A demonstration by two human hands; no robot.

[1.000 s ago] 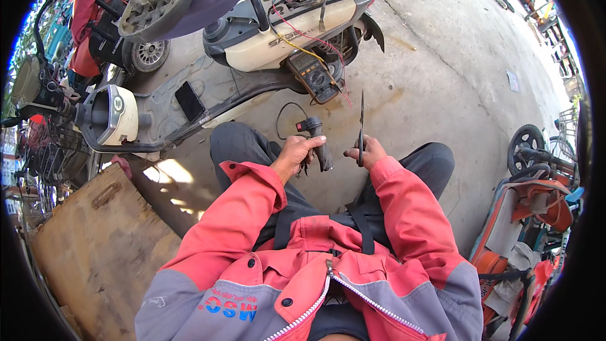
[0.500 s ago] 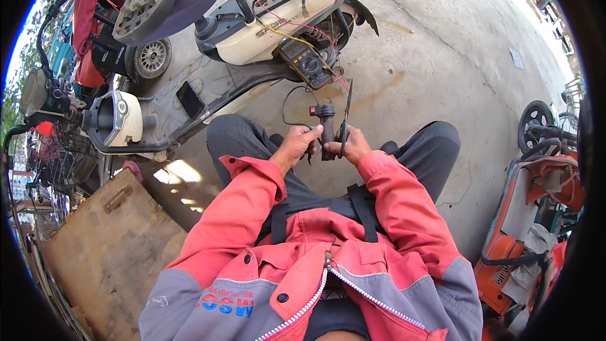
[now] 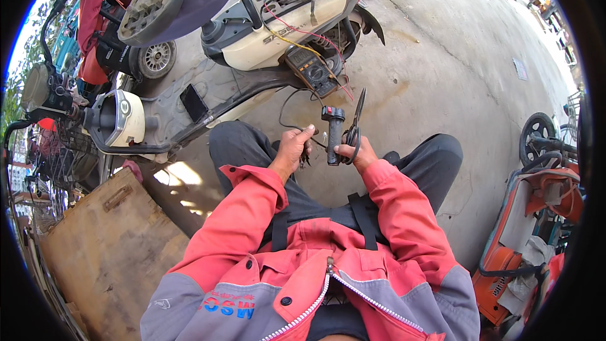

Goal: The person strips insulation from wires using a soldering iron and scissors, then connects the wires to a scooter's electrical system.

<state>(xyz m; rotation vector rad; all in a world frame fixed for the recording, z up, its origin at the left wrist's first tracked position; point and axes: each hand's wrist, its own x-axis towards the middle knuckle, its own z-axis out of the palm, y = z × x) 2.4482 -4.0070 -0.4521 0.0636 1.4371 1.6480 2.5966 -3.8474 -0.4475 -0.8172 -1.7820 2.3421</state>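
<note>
My left hand is closed around dark wire ends that poke out below its fingers. A thin black cable arcs up from beside that hand. Opposite it, my right hand grips a black ribbed throttle grip with a red switch at its upper end. The same hand also holds dark scissors, blades pointing up and away from me, handles by my fingers. The throttle grip stands roughly upright between both hands, with a small gap to the left one.
Ahead lies a cream electric scooter, with a multimeter and its red and yellow leads against it. A phone rests on its footboard. At left stands a wooden board; an orange machine is at right.
My right hand has shifted slightly right with the throttle grip and scissors, widening the gap to my left hand. The scissors now tilt more to the right. The whole view has shifted a little.
</note>
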